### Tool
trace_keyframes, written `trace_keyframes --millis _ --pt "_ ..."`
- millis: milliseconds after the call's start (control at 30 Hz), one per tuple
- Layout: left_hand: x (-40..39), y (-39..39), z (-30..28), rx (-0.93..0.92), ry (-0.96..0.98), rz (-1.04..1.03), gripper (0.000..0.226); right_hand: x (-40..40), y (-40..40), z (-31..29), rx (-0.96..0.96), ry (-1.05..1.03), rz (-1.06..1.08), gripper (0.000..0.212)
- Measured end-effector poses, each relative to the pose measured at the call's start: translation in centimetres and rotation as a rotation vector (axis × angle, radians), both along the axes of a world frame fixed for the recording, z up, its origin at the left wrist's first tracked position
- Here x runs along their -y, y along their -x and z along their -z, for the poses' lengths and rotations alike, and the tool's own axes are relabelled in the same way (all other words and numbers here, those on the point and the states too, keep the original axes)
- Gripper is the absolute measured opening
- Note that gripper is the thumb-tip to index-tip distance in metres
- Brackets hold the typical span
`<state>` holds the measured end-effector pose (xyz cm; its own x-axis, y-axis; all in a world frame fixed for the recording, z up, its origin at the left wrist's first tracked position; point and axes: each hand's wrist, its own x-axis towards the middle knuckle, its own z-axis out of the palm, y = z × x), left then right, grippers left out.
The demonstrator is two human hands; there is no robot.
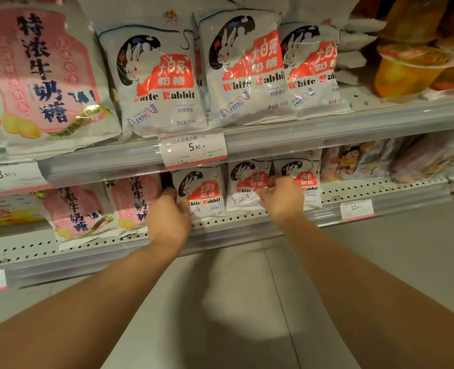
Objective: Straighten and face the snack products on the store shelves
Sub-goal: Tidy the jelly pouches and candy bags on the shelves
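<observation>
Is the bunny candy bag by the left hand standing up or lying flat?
Standing up. The bunny candy bag faces front on the lower shelf, print readable, leaning slightly; the left hand holds its edge.

Single head-worn wide-angle camera, facing forward and tilted down at the store shelving from close range. Upper shelf point(327, 134) fills the 12 o'clock area, lower shelf point(247, 222) crosses mid-frame, floor point(233, 302) occupies 6 o'clock. Both forearms enter from the bottom corners. Lines bow toward the edges. No second view.
</observation>
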<state>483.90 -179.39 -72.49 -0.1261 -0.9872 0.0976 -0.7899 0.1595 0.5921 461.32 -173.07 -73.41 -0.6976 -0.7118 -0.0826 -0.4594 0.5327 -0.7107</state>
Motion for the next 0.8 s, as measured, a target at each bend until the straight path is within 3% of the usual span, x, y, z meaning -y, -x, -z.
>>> trace_keyframes --millis 100,233,400,533,600,667,733,800 --pt "1.1 -0.2 -0.8 0.038 0.055 0.017 0.006 -0.5 -0.1 0.2 -0.055 0.045 0.0 0.03" --pt "1.1 0.4 -0.9 0.005 0.069 -0.026 0.007 -0.2 0.0 -0.4 -0.127 0.087 -0.031 0.02" --pt "-0.2 1.7 0.4 -0.057 0.018 -0.093 0.004 0.8 0.1 -1.0 -0.212 -0.084 -0.119 0.015" --pt "0.0 2.0 0.8 -0.068 0.008 -0.145 0.009 0.3 -0.3 -1.3 -0.045 0.044 0.005 0.018" --pt "0.0 2.1 0.9 -0.072 0.01 -0.157 0.013 -0.6 0.2 -2.4 -0.126 0.166 0.154 0.015" --pt "0.0 2.2 0.9 -0.075 0.019 -0.161 0.014 -2.0 1.5 -3.2 -0.313 0.22 0.249 0.023" --pt "0.1 2.1 1.0 -0.062 0.022 -0.157 0.013 -3.2 2.7 -3.3 -0.374 0.059 0.24 0.041" --pt "0.3 2.1 1.3 -0.058 0.024 -0.141 0.012 -4.0 3.2 -2.7 -0.313 -0.138 0.195 0.061"
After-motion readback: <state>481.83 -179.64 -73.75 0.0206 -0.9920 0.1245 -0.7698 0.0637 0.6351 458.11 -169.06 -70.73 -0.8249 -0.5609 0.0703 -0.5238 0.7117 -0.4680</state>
